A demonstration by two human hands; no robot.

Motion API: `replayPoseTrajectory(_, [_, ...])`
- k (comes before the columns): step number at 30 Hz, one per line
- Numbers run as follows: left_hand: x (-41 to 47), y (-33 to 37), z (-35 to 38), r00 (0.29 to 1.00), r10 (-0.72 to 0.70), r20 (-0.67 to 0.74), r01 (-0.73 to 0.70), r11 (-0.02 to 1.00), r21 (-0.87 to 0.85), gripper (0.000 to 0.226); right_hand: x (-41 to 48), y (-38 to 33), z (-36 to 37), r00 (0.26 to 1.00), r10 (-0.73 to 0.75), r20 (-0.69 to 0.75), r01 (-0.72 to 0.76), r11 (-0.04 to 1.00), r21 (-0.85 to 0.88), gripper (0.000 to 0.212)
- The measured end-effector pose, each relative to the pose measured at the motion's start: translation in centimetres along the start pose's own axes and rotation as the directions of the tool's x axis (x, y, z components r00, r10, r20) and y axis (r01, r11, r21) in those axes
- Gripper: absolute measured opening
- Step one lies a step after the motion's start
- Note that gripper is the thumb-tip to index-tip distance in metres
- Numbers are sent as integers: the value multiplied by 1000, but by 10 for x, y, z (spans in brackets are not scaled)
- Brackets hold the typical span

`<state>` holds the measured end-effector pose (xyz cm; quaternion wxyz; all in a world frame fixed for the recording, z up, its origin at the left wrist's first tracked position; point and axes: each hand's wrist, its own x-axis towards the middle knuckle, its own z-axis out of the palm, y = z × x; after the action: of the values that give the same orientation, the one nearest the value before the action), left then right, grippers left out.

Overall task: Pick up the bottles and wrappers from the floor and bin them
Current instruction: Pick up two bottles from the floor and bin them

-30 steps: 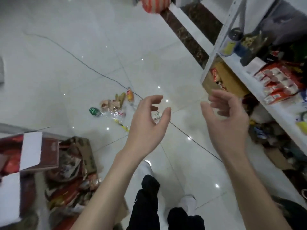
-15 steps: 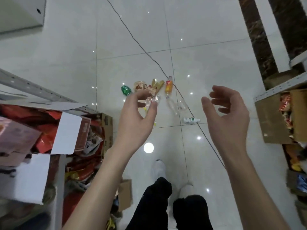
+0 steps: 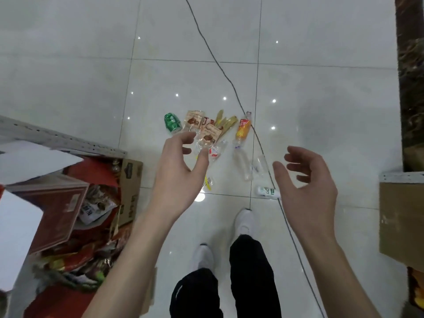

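Litter lies in a cluster on the white tiled floor ahead of my feet: a green bottle (image 3: 172,121), clear wrappers with brown print (image 3: 207,130), yellow wrappers (image 3: 226,121), an orange-labelled bottle (image 3: 242,129), a clear bottle (image 3: 243,165) and a small white-and-green bottle (image 3: 267,191). My left hand (image 3: 181,173) hovers above the wrappers, fingers apart and empty. My right hand (image 3: 307,187) is held up to the right of the clear bottle, fingers curled apart, holding nothing. No bin is in view.
A cardboard box full of red packets (image 3: 75,216) stands at the left under a metal shelf rail (image 3: 57,136). Another carton (image 3: 401,223) sits at the right edge. A thin black cable (image 3: 231,88) runs across the floor past the litter. My white shoes (image 3: 244,222) stand below.
The view has swung down and toward the litter, which now lies closer, straight ahead of my feet. Both hands stay raised and empty, the left now over the wrappers.
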<state>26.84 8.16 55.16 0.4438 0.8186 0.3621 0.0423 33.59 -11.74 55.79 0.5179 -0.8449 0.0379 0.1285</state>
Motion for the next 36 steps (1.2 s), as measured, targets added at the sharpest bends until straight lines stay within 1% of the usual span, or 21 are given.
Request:
replayPoseTrajectory(5, [52, -43, 46, 1000, 6, 4, -6, 998, 60, 42, 56, 57, 40, 998, 43, 48, -41, 998, -39, 33])
replayPoseTrajectory(8, [80, -82, 77, 1000, -8, 30, 5, 995, 102, 45, 85, 98, 71, 996, 74, 46, -72, 996, -51, 33])
replayPoseTrajectory(11, [111, -132, 116, 998, -8, 58, -1, 988, 155, 46, 120, 145, 108, 995, 99, 10, -98, 993, -71, 33])
replayPoseTrajectory(16, [161, -227, 189, 991, 1, 134, -33, 971, 236, 49, 170, 229, 170, 985, 139, -103, -147, 986, -75, 32])
replayPoseTrajectory(20, [191, -298, 247, 978, -3, 210, -63, 950, 306, 53, 189, 303, 217, 983, 156, -94, -166, 980, -109, 34])
replayPoseTrajectory(23, [208, -346, 286, 967, 41, 253, -138, 915, 380, 55, 199, 360, 247, 984, 157, -82, -167, 977, -136, 37])
replayPoseTrajectory(27, [229, -396, 324, 961, 65, 270, -210, 805, 554, 63, 216, 422, 279, 989, 131, -71, -144, 959, -245, 44])
replayPoseTrajectory(30, [239, -419, 344, 958, 61, 279, -227, 754, 616, 69, 224, 449, 299, 991, 122, -56, -133, 933, -335, 54])
replayPoseTrajectory(33, [245, -435, 357, 962, 49, 268, -215, 742, 635, 75, 228, 468, 314, 993, 116, -34, -119, 879, -462, 62])
replayPoseTrajectory(36, [248, -439, 361, 971, 46, 237, -185, 771, 609, 75, 232, 482, 324, 994, 105, -37, -106, 808, -579, 68])
